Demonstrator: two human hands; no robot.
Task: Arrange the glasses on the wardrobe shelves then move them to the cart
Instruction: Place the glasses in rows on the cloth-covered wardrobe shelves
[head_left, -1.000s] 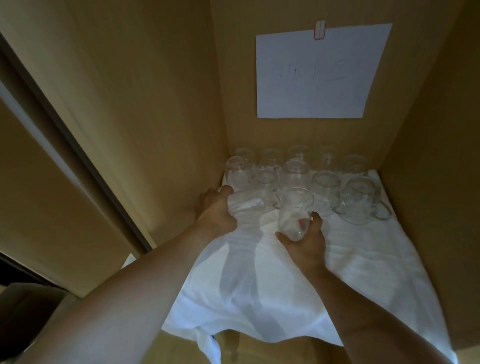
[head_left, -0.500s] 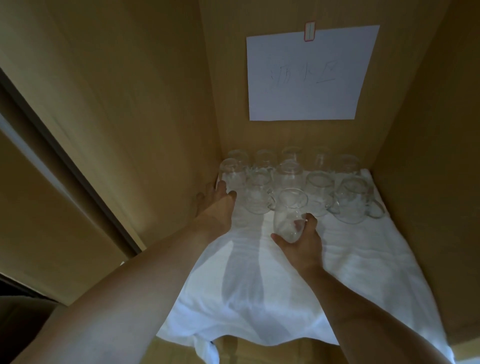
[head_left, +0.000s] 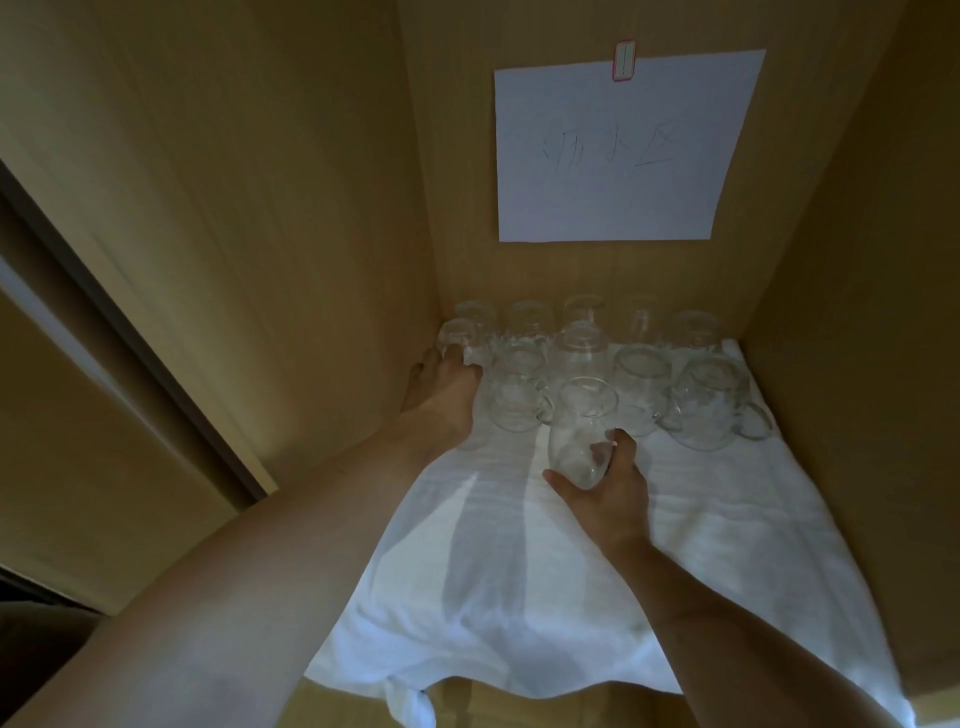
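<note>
Right hand (head_left: 602, 488) grips a clear glass (head_left: 581, 431), thumb and fingers curled around its lower body from the near side; the glass stands upright, mouth upward, long axis vertical, on the white cloth (head_left: 519, 597) covering the wardrobe shelf, just in front of the other glasses (head_left: 639, 395) lined up toward the back wall. Left hand (head_left: 441, 400) reaches to the left end of that group, fingers extended, fingertips touching the leftmost glass (head_left: 460, 338), holding nothing

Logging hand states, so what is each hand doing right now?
Left hand: open, fingertips at the back-left glass.
Right hand: grip closed round a glass.
</note>
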